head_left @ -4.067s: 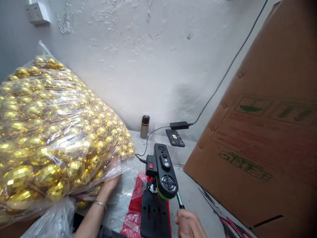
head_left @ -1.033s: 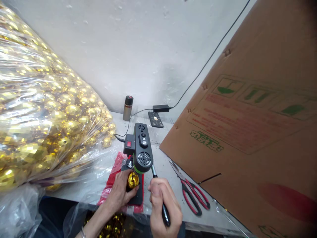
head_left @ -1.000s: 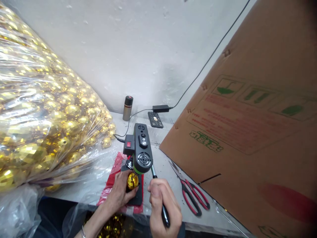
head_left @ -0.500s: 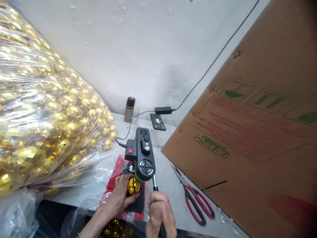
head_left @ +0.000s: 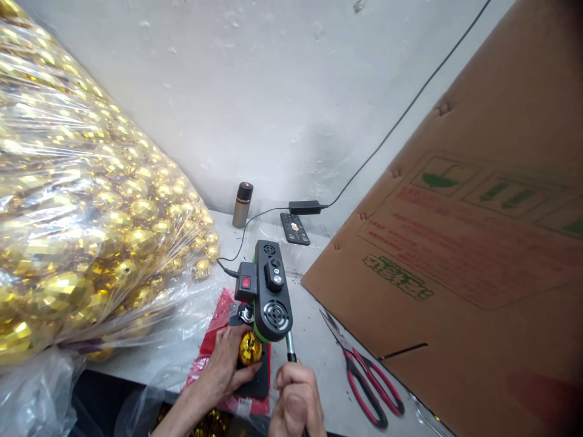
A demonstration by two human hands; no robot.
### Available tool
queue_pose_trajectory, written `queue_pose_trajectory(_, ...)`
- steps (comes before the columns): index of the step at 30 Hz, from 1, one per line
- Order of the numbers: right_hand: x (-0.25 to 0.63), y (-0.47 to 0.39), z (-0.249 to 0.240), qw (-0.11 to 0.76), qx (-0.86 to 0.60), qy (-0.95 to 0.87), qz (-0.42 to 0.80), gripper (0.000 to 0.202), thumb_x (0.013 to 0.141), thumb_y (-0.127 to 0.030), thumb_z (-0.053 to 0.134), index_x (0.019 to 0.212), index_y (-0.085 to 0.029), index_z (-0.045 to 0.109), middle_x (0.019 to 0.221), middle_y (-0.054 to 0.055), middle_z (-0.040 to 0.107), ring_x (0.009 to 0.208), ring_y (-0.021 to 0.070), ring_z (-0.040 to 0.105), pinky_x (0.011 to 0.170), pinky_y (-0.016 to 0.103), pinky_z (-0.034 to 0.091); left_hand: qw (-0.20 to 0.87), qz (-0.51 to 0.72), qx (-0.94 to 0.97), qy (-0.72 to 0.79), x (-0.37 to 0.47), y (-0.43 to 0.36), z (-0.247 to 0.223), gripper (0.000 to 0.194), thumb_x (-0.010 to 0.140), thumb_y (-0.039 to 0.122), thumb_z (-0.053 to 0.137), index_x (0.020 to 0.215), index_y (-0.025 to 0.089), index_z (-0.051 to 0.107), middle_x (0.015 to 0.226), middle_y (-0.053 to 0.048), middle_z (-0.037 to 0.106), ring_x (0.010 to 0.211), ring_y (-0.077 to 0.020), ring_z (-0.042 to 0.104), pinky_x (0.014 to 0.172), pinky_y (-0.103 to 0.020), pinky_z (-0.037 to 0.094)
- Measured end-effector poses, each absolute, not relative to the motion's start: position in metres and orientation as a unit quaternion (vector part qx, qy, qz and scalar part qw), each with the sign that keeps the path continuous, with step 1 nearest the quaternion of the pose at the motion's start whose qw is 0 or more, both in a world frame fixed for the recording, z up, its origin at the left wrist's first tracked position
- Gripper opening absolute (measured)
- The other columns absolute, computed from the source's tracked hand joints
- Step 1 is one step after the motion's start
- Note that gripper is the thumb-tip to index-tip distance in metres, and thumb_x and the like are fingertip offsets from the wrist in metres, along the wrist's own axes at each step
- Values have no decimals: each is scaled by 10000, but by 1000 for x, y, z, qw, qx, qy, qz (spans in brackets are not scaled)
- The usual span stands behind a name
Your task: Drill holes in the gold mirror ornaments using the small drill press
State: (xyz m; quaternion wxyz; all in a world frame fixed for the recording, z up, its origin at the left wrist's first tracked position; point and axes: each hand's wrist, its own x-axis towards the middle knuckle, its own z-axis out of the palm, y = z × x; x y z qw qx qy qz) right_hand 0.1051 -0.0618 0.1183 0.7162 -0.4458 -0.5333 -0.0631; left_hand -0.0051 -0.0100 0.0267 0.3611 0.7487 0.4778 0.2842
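Observation:
A small black bench drill press point(head_left: 273, 291) with a red switch stands on the table. Below its head, a gold faceted ball point(head_left: 250, 348) rests over the black base point(head_left: 259, 381). My left hand point(head_left: 226, 359) is closed around the ball from the left, fingers behind it and thumb in front. To the right of the machine, my right hand point(head_left: 298, 397) is wrapped round the black grip of the metal lever point(head_left: 291, 347). The machine's head hides the drill tip, so I cannot see whether it touches the ball.
A clear plastic bag point(head_left: 91, 230) full of gold balls bulges on the left. Scissors point(head_left: 364, 370) lie at right, beside a large cardboard box point(head_left: 446, 255). Behind are a spray can point(head_left: 242, 205), a phone-like black slab point(head_left: 295, 229) and a power adapter point(head_left: 305, 207). Red plastic point(head_left: 212, 340) lies under the base.
The whole view has shifted slightly, so everything appears a little lower and to the right. Both hands keep the same holds, on the ball and on the lever.

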Motion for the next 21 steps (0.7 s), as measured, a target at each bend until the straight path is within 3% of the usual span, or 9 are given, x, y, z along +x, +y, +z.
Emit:
queue_pose_trajectory(6,93,-70,120,726,-489,-484,-2,409,1110,-234,368,707,-214,427,748,-53,483,662,100,446,818,279,461,362,276,750,479,-4,-9,31,497,809,254,737,1287,178,622,1231,-151,698,1136,-359,606,1025,-553,498)
queue_pose_trajectory(16,103,-73,115,711,-486,-507,19,396,1088,-207,383,698,-224,451,710,-47,524,622,115,490,828,310,470,362,295,749,470,-5,-8,26,514,809,268,758,1299,192,626,1232,-147,705,1145,-368,620,1026,-552,507)
queue_pose_trajectory(21,104,-61,106,736,-450,-504,-46,410,1089,-231,394,680,-226,418,667,-59,481,581,106,466,788,296,459,361,293,746,477,-3,-8,23,554,791,243,763,1322,178,618,1259,-161,697,1165,-376,617,1028,-560,505)
